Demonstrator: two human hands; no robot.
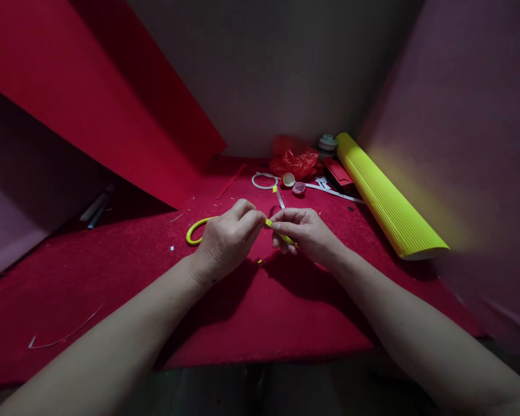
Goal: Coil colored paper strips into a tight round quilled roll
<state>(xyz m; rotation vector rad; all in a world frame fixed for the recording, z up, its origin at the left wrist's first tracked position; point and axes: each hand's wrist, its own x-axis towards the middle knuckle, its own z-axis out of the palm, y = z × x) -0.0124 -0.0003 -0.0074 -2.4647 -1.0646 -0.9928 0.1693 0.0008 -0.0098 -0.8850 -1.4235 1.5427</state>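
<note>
Over the middle of the red cloth, a thin yellow strip (pixel 268 223) runs between my two hands, its surface looking ribbed like corrugated paper. My left hand (pixel 230 232) is closed in a pinch at the strip's left end, with its fingertips partly hidden. Thumb and fingers of my right hand (pixel 301 227) grip the strip from the other side, and more yellow shows beneath those fingers. Just behind my left hand lies a yellow loop (pixel 195 232), like a scissors handle, partly covered by the hand. A tiny yellow scrap (pixel 260 262) is on the cloth below the hands.
A roll of yellow corrugated paper (pixel 385 199) leans at the right. Behind are a white ring (pixel 264 181), tape rolls (pixel 288 180), a red plastic bag (pixel 295 159) and a lidded jar (pixel 327 144). A large red sheet (pixel 125 115) slants in from the left, near pens (pixel 96 208).
</note>
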